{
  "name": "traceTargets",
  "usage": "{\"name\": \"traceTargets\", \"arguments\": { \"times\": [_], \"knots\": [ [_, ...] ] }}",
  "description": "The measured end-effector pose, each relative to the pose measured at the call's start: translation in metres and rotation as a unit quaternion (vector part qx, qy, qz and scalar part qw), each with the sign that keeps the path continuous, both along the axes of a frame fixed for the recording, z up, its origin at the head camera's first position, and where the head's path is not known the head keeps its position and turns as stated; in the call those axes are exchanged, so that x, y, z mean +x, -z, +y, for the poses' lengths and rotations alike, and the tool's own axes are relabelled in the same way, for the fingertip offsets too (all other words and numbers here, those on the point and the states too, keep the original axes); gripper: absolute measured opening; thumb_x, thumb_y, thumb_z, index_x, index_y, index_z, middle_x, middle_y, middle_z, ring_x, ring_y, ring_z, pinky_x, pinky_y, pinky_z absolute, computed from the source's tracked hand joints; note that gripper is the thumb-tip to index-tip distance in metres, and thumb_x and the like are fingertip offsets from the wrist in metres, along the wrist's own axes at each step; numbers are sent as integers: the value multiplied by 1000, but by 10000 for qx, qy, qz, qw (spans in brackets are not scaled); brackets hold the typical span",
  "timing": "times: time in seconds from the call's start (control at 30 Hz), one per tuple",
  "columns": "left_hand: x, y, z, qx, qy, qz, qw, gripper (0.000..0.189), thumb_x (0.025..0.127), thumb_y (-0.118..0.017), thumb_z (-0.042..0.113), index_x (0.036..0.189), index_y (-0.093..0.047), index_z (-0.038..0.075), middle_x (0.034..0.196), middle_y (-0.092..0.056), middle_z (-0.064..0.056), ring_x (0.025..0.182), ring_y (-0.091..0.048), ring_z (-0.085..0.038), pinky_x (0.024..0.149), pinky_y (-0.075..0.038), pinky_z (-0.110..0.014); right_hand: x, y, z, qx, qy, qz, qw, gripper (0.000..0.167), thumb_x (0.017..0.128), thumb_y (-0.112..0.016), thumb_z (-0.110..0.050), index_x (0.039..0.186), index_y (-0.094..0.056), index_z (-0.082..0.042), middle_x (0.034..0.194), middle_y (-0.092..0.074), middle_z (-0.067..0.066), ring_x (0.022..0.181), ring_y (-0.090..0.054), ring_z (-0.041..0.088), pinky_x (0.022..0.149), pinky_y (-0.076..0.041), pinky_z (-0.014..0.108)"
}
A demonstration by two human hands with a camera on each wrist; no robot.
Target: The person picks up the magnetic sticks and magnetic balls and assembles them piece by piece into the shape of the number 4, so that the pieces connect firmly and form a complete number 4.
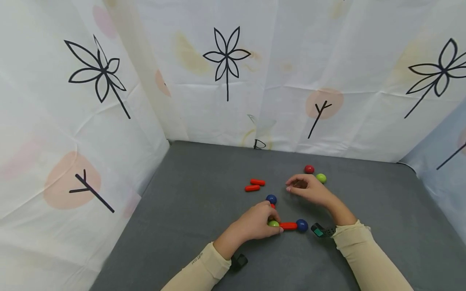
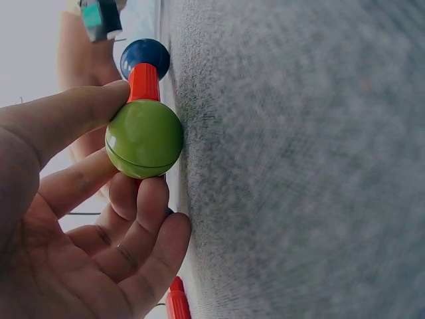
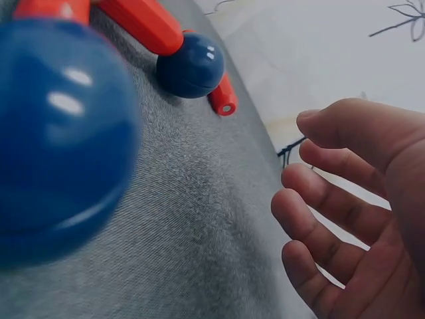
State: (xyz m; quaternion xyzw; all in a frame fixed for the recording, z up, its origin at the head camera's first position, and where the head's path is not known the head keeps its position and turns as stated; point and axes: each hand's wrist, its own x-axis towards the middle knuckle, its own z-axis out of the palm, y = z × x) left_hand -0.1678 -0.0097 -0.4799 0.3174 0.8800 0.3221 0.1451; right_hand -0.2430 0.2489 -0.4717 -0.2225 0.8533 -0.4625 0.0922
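L-frame [image 1: 289, 226] is well in from the patterned cloth [image 1: 189, 113] behind and from the left and back edges of the grey table [image 1: 189, 194]. The left hand [image 1: 257, 221] pinches it at its corner, thumb and fingers about a green ball [image 2: 144, 139]. The right hand [image 1: 309, 190] hangs over the table, fingers loosely bent and apart, near a red ball [image 1: 309, 169] and second green ball [image 1: 321, 178]. Two blue balls [image 1: 301, 226] cap the frame's ends: five balls altogether. Red rods number four: two in the frame, two loose rods [image 1: 252, 188] behind it, side by side.
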Motion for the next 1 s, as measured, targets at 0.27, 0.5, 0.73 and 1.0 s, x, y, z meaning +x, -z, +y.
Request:
{"name": "traceTargets", "arguments": {
  "times": [0.27,0.5,0.73,1.0],
  "knots": [
    [-1,0,-1,70,51,-41,10000,14,94,-84,28,101,-84,17,94,-61,10,78,-48,0,67,-45,-16,-32,5,-9,239,-111,48,9996,21,99,-76,-12,114,-74,2,104,-76,14,90,-70,19,78,-56,24],
    [-1,0,-3,142,85,-262,9995,15,95,-83,29,103,-83,16,95,-59,8,77,-48,-1,66,-45,-18,-47,7,-21,496,-330,-70,9982,27,100,-76,-16,121,-73,1,112,-76,14,96,-71,20,80,-57,27],
    [-2,1,-4,138,107,-181,9997,15,95,-83,30,103,-83,17,95,-59,10,78,-48,0,67,-45,-17,-59,12,-38,542,-738,57,9958,30,99,-77,-16,124,-74,1,114,-76,17,94,-71,20,79,-57,26],
    [-4,2,-4,153,205,-163,9995,15,96,-81,29,104,-83,16,95,-60,9,78,-48,-1,68,-44,-17,-66,15,-54,731,-919,54,9931,31,98,-79,-17,125,-75,-3,116,-76,14,97,-71,17,83,-58,28]
  ]
}}
